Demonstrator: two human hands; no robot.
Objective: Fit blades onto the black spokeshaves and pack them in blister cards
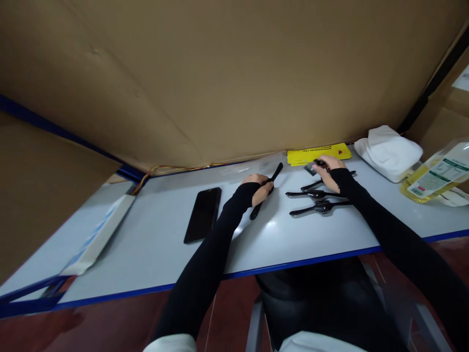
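Observation:
My left hand (258, 187) is closed around the middle of a black spokeshave (277, 172), held at a slant over the table with both handle ends sticking out. My right hand (331, 172) reaches to the back right, its fingers pinched on a small dark piece (318, 162) whose kind I cannot make out. Just under those fingertips is a flat greyish piece (309, 169). Two more black spokeshaves, a middle one (317, 194) and a front one (324, 208), lie side by side below my right wrist. Another spokeshave (310, 186) is partly covered by my right hand.
Yellow printed cards (298, 156) lie against the cardboard wall (234, 78). A black phone (202, 215) rests left of my left forearm. To the right are a white cloth bundle (390, 151) and a tilted bottle of yellow liquid (436, 176). Clear plastic (249, 166) lies at the back.

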